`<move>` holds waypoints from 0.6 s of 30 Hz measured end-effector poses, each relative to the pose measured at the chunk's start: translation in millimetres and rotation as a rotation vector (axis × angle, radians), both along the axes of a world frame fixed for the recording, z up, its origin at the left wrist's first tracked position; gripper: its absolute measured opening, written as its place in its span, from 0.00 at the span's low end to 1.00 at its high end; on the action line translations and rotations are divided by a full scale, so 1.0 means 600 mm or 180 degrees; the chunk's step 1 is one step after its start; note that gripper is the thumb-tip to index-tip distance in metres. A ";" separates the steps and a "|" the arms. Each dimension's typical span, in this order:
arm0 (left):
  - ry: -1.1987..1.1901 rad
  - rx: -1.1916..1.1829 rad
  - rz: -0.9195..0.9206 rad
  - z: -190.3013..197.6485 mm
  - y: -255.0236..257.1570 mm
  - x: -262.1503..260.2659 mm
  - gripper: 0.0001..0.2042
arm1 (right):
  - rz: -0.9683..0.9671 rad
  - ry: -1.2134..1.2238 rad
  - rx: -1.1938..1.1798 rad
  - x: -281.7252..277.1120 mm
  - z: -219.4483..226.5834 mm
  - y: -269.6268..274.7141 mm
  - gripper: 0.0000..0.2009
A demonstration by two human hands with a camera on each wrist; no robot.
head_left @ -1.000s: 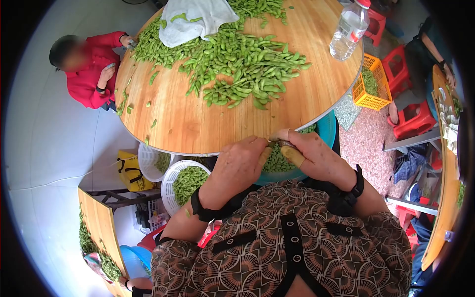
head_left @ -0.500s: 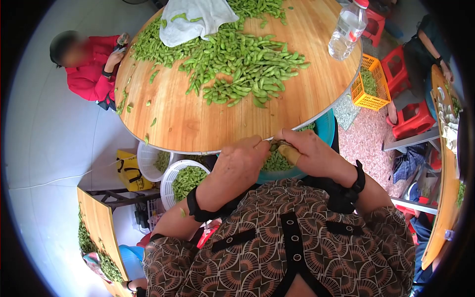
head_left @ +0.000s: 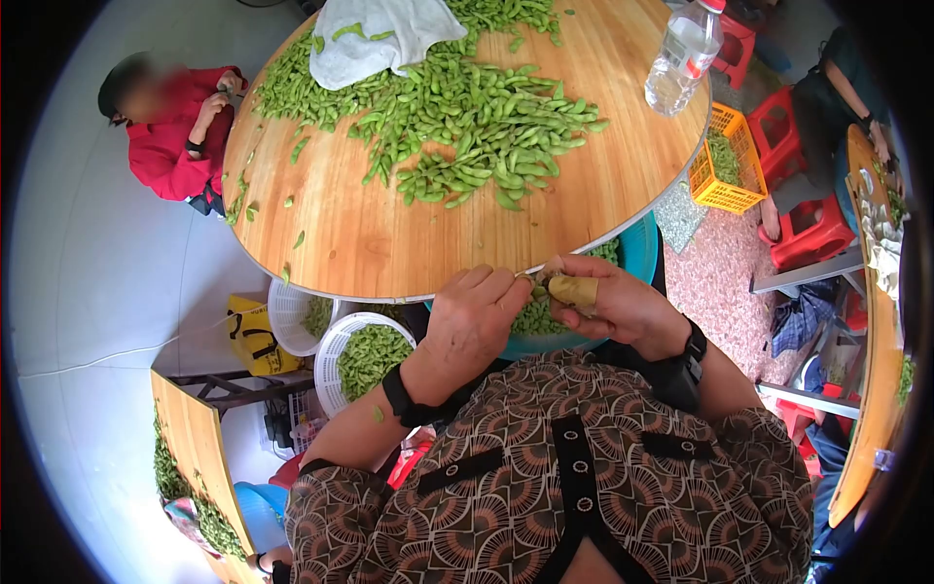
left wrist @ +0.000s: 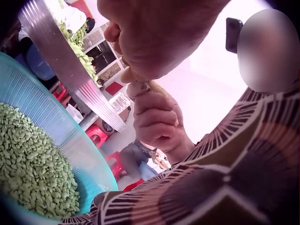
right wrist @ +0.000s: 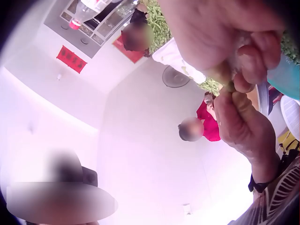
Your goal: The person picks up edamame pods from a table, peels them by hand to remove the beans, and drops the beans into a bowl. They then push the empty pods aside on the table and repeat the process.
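Note:
Both hands meet over a teal basket (head_left: pixel 637 255) of shelled beans (head_left: pixel 537 318) at the table's near edge. The left hand (head_left: pixel 469 319), fingers curled, pinches a small green pod (head_left: pixel 540 290); the right hand (head_left: pixel 632 304) grips its other side, a yellowish cover on the thumb. Seen in the left wrist view, the left hand (left wrist: pixel 164 35) is close up, touching the right hand's fingertips. The right wrist view has the right hand (right wrist: pixel 215 35) above the left hand (right wrist: pixel 248 126). Fingers hide most of the pod. Piled pods (head_left: pixel 486 131) lie on the round table (head_left: pixel 389 243).
A white cloth (head_left: pixel 375 39) and a water bottle (head_left: pixel 683 60) are on the table. White baskets (head_left: pixel 331 365) stand below left, a yellow crate (head_left: pixel 725 200) and red stools (head_left: pixel 812 234) at right. A person in red (head_left: pixel 170 156) sits across at left.
The right hand has turned, bringing its covered thumb into fuller view with fingers curled below. The left hand stays at nearly the same spot. The person in red has brought both hands together.

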State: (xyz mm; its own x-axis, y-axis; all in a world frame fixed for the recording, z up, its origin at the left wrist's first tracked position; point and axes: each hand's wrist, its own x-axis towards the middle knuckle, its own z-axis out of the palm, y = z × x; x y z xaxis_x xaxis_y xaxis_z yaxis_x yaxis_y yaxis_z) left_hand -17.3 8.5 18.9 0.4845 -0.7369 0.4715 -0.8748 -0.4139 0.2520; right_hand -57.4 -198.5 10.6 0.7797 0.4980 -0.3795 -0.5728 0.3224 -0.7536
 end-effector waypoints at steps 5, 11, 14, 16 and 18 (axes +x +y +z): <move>-0.0186 0.0001 0.0019 0.000 0.000 0.002 0.10 | -0.0110 0.0008 0.0028 -0.001 -0.001 0.008 0.08; -0.0354 0.0036 0.0327 -0.006 -0.014 -0.005 0.10 | -0.0815 -0.1144 -0.1024 -0.005 -0.043 0.040 0.04; -0.0271 0.0163 0.0560 -0.006 -0.022 -0.018 0.09 | -0.1051 -0.1332 -0.1248 -0.007 -0.034 0.047 0.03; -0.0167 0.0262 0.0668 0.000 -0.012 -0.026 0.08 | -0.0795 -0.0671 -0.1018 -0.002 -0.013 0.040 0.04; 0.0068 0.0257 0.0777 0.004 0.000 -0.039 0.06 | -0.0570 -0.0934 -0.1142 -0.003 -0.026 0.035 0.04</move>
